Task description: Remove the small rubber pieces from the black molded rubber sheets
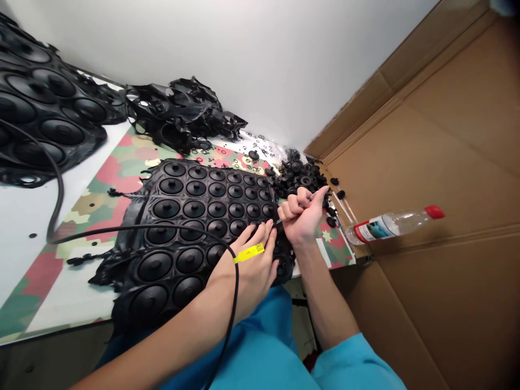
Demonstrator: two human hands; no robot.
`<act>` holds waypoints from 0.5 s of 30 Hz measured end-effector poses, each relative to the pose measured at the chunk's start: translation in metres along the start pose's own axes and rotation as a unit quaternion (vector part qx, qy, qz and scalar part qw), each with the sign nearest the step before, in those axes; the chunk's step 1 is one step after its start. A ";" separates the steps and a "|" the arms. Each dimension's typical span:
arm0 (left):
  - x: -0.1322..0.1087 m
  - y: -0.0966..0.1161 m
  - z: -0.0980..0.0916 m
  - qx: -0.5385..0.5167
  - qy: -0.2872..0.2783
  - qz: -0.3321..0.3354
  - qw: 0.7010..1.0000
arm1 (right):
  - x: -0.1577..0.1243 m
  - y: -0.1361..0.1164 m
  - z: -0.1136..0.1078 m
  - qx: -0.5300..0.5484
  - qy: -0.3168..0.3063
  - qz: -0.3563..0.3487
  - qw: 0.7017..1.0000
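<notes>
A moulded black rubber sheet (194,208), with rows of round caps each bearing a centre knob, lies over the table and hangs past its near edge. My left hand (246,271) rests on the sheet's right part, fingers stretched out and fingertips against the caps, thumb apart. What lies under the fingers is hidden. Beside it, my right hand (303,216) is closed in a fist round a thin metal pick (312,196). The pick's lower end points at the sheet close to my left fingertips; its exact tip is hard to make out.
Loose black rubber caps (298,173) are heaped behind my right hand. Torn black rubber scrap (184,116) and another capped sheet (44,103) lie farther back. A plastic bottle (392,225) stands near the cardboard wall (439,135). A black cable (142,226) crosses the sheet and my left wrist.
</notes>
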State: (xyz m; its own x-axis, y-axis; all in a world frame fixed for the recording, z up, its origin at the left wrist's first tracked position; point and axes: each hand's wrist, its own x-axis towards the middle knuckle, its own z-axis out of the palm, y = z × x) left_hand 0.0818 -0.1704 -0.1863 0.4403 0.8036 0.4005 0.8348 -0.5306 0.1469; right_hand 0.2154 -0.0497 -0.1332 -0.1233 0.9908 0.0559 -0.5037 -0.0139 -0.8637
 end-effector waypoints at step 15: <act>0.003 0.001 -0.012 -0.017 -0.046 -0.008 0.999 | -0.005 -0.003 -0.003 -0.026 -0.024 0.020 0.999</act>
State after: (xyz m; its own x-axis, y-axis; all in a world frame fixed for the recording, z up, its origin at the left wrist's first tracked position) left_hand 0.0806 -0.1717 -0.1743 0.4574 0.8322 0.3134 0.8308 -0.5256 0.1833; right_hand 0.2202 -0.0537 -0.1329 -0.1848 0.9818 0.0433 -0.4530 -0.0460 -0.8903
